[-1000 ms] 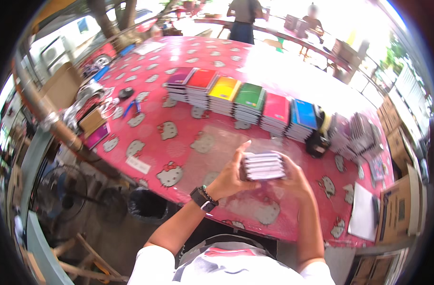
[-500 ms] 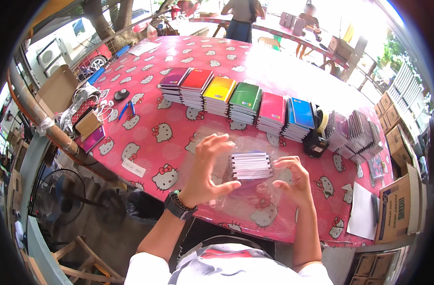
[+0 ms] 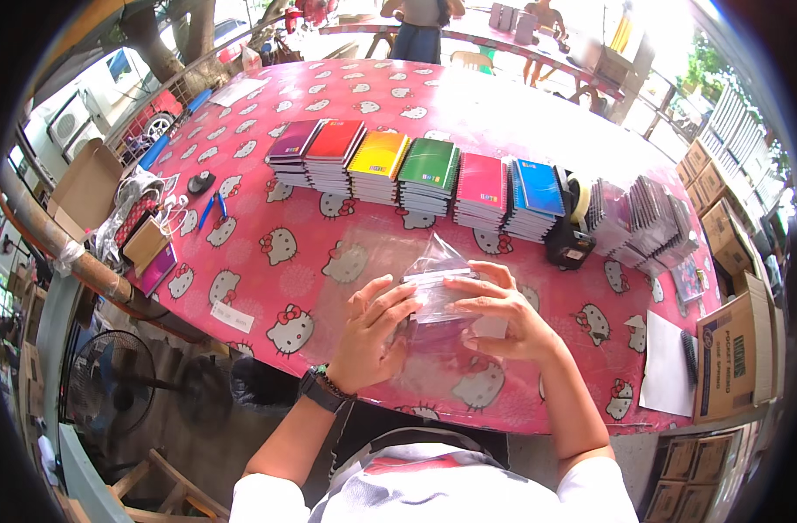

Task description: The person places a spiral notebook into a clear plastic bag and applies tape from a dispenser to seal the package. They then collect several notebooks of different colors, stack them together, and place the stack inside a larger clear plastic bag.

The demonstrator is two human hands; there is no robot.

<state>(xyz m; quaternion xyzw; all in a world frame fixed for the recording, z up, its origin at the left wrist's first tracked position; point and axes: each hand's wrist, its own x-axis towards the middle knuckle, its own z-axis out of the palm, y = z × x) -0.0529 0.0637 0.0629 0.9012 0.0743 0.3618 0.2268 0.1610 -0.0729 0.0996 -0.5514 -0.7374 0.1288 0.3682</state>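
A small bundle of notebooks (image 3: 433,296), its white page edges showing, lies in front of me inside clear plastic film (image 3: 444,253). My left hand (image 3: 374,336) presses the bundle's left side with its fingers bent. From the right, my right hand (image 3: 513,315) lays curled fingers over the film and the bundle's top and side. A loose flap of film rises to a point at the far side, and more film is bunched below. Behind the bundle is a row of spiral notebook stacks: purple (image 3: 294,141), red (image 3: 335,141), yellow (image 3: 379,157), green (image 3: 430,166), pink (image 3: 482,180) and blue (image 3: 539,187).
A black tape dispenser (image 3: 569,246) stands right of the blue stack, beside film-wrapped notebook bundles (image 3: 655,218). Blue-handled pliers (image 3: 213,211) and a white paper strip (image 3: 233,317) lie left. A cardboard box (image 3: 731,357) sits right; a fan (image 3: 111,379) stands lower left. People are beyond the table.
Both hands have come in from hovering apart onto the bundle's sides. The film, flat before, is now raised and folded around the notebooks. The whole view has shifted slightly.
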